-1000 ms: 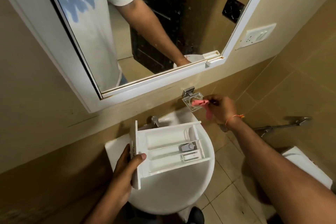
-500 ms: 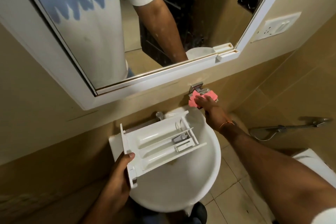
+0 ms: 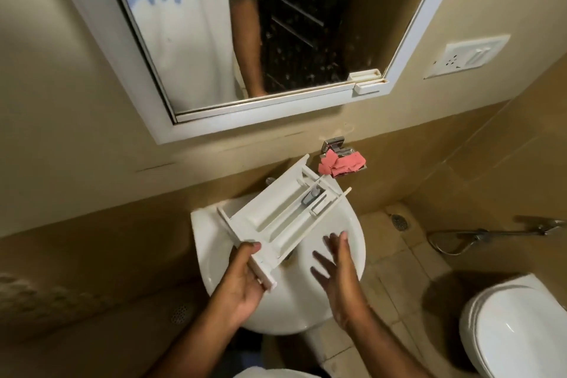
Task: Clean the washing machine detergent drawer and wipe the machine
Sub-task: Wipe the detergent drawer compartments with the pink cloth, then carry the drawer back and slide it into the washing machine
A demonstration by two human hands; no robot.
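The white detergent drawer (image 3: 276, 218) hangs over the white wash basin (image 3: 349, 258), tilted, with its front panel toward me. My left hand (image 3: 242, 282) grips that front panel from below. Several compartments and a grey insert show inside the drawer. My right hand (image 3: 337, 270) hovers open over the basin just right of the drawer, fingers spread, holding nothing. A pink cloth (image 3: 340, 164) lies on the metal soap holder (image 3: 334, 144) on the wall above the basin's far right.
A white-framed mirror (image 3: 245, 113) hangs above the basin. A toilet (image 3: 515, 325) stands at the lower right, with a hand spray hose (image 3: 484, 235) on the wall beyond it. A socket plate (image 3: 466, 55) sits on the right wall. Floor drains show in the tiles.
My right hand let go of the pink cloth on the soap holder and came back down beside the drawer, open. The drawer tilted further, its far end now pointing up toward the holder.
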